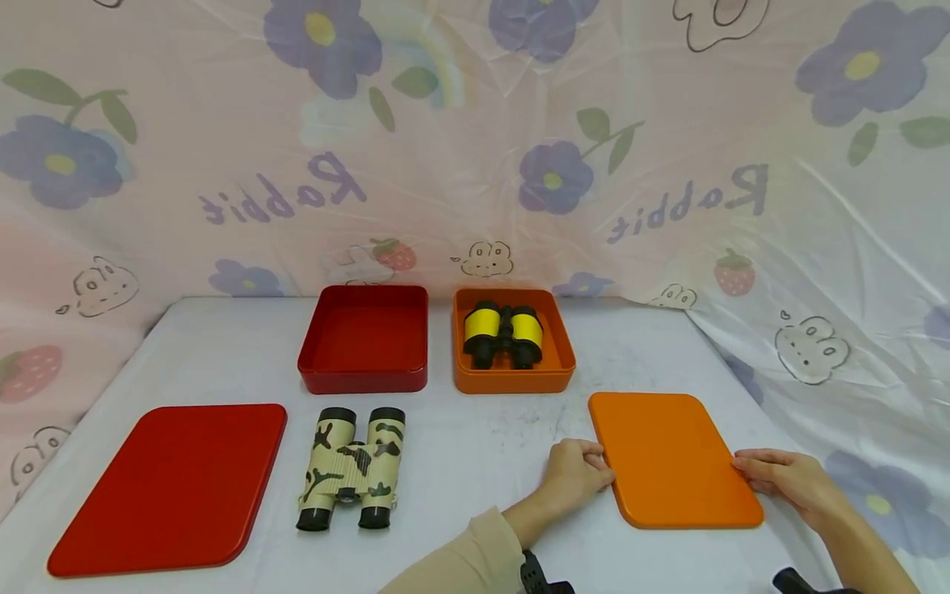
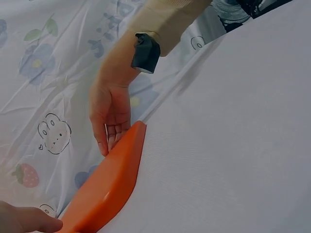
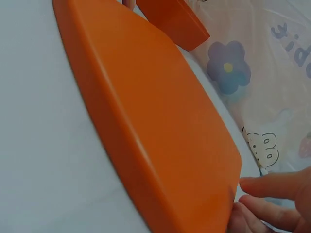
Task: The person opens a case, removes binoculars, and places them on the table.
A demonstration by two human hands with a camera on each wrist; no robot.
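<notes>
An orange lid [image 1: 677, 462] lies flat on the white table at the right. My left hand [image 1: 567, 477] is at its left edge, with fingertips touching the rim. At the opposite edge, the fingertips of my right hand [image 1: 788, 483] touch the lid; in the left wrist view these fingers look fairly straight. Part of each hand's contact is hidden by the lid. Behind it stands an orange box [image 1: 512, 381], holding yellow-and-black binoculars [image 1: 505, 334].
An open red box [image 1: 364, 381] stands beside the orange one. Its red lid [image 1: 174, 487] lies at the left front. Camouflage binoculars [image 1: 352, 466] rest between that lid and my left arm. A patterned cloth [image 1: 445, 148] hangs behind the table.
</notes>
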